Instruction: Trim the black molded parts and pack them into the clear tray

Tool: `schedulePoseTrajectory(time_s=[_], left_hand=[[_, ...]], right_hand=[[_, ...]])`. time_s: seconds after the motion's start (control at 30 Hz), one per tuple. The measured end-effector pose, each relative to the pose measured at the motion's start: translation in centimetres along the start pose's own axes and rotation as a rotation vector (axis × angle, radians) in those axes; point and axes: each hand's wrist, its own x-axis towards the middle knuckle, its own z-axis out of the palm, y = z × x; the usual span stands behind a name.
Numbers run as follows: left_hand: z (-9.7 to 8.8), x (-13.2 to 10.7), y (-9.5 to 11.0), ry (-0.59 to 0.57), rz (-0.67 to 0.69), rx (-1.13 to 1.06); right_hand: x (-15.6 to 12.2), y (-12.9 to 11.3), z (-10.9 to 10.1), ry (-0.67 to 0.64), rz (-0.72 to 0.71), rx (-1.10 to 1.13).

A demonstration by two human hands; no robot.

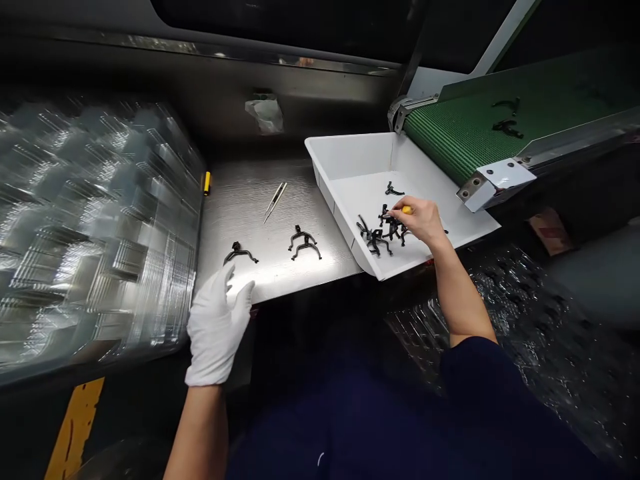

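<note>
1. Black clips [383, 233] lie heaped in the white tray [350, 143] at the right end of the counter [250, 193].
2. The bare right hand [423, 220] reaches into the heap, its grip clenched on a small yellow piece [407, 209].
3. The gloved left hand [217, 327] hovers at the counter's near edge, grip released, beside a lone clip [240, 253].

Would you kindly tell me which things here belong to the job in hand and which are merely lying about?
In hand: right hand, pinching a small yellow item; black clips in the white tray; three loose clips on the steel table, by the gloved left hand.

Lying about: tweezers; yellow pen-like tool; crumpled bag; stacked clear trays; green conveyor.
</note>
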Motion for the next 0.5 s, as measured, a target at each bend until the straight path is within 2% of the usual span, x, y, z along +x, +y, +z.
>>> schedulePoseTrajectory(time_s=[0.07, 0.13, 0.23, 0.3, 0.37, 0.5], left_hand=[[0.2, -1.3, 1.2, -0.052, -0.035, -0.127], [0.6, -2.3, 2.3, -0.109, -0.037, -0.236], [1.5, -3.3, 3.7, -0.216, 0.010, -0.327], [1.8, -3.8, 4.4, -0.262, 0.055, -0.356], [1.8, -4.2, 5.1, -0.266, 0.095, -0.392], [0.7, -4.9, 6.6, -0.193, 0.127, -0.467]], right_hand=[[-1.1, 0.2, -0.3, 0.238, 0.021, 0.176], [-2.1, -0.1, -0.1, 0.410, 0.002, 0.223], [-3.6, -1.6, 0.6, 0.539, -0.128, 0.184], [-4.9, -3.4, 0.6, 0.562, -0.190, 0.266], [-6.5, -5.8, 0.4, 0.523, -0.199, 0.466], [-10.0, -11.0, 0.3, 0.253, -0.302, 0.822]])
